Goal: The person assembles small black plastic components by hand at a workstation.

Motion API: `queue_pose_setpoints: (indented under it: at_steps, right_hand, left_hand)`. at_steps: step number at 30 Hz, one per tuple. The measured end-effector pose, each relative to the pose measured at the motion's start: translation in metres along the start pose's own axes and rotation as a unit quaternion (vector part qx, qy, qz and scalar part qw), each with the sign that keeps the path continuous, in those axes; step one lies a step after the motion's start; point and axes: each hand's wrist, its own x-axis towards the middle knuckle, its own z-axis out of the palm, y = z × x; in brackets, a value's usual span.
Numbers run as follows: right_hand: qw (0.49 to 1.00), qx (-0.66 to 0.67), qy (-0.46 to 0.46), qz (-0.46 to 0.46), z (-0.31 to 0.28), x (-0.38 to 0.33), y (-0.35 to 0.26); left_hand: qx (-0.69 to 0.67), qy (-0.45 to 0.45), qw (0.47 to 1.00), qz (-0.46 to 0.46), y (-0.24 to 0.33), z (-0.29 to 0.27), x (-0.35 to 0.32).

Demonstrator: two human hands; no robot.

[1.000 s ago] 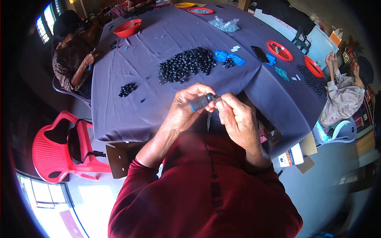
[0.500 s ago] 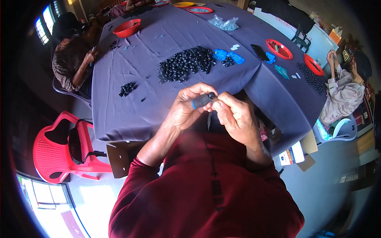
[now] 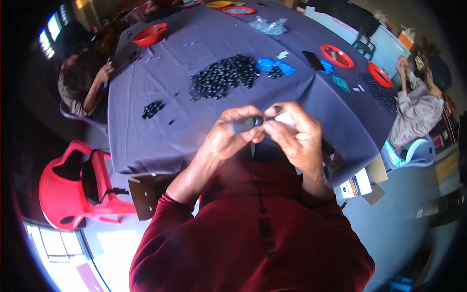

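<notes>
Both of my hands meet over the near edge of the table. My left hand (image 3: 226, 134) is closed in a pinch on a small round black piece (image 3: 258, 120). A dark finger sleeve (image 3: 242, 125) with a blue rim covers one of its digits. Close beside it, my right hand (image 3: 299, 136) is curled around a small white object (image 3: 286, 119), too blurred to name. Its fingertips come right up to the black piece; whether they touch it I cannot tell. A large heap of similar black pieces (image 3: 221, 78) lies beyond my hands, with a smaller pile (image 3: 153, 110) to the left.
On the grey tablecloth (image 3: 141, 141) sit red bowls (image 3: 150, 35), blue packets (image 3: 283, 67), a dark phone (image 3: 313, 61) and a clear plastic bag (image 3: 268, 26). People sit at the left (image 3: 78, 78) and right (image 3: 416, 112). A red chair (image 3: 73, 190) stands at the left.
My right hand has opened its grip somewhat and turned, and a white object now shows in it. My left hand keeps its pinch on the black piece. The view has shifted slightly.
</notes>
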Motion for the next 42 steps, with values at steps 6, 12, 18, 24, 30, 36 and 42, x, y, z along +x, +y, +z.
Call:
queue_pose_setpoints:
  at_steps: [6,12,18,24,30,36,42]
  right_hand:
    - [0.992,-0.016,-0.121,0.034,-0.011,0.003,0.001]
    - [0.982,-0.057,-0.181,0.012,-0.018,0.003,-0.01]
    - [0.987,-0.026,-0.138,0.078,-0.014,0.002,-0.005]
    - [0.998,-0.013,-0.054,0.023,0.0,0.004,-0.012]
    - [0.99,-0.085,-0.108,0.018,0.01,0.007,-0.016]
    - [0.979,-0.162,-0.12,-0.02,0.011,0.009,-0.009]
    - [0.979,-0.162,-0.122,-0.015,0.012,0.011,-0.009]
  left_hand:
    - [-0.028,0.017,0.999,-0.009,-0.006,0.001,-0.01]
    - [0.01,-0.01,0.999,-0.041,-0.008,0.004,-0.012]
    - [-0.001,-0.034,0.999,-0.04,-0.006,0.002,-0.006]
    - [-0.013,-0.084,0.994,0.064,0.007,-0.002,-0.004]
    - [-0.034,-0.083,0.991,0.101,0.014,0.001,-0.004]
    - [0.005,-0.062,0.992,0.114,0.017,0.0,-0.007]
    - [0.035,-0.032,0.993,0.108,0.021,-0.001,-0.008]
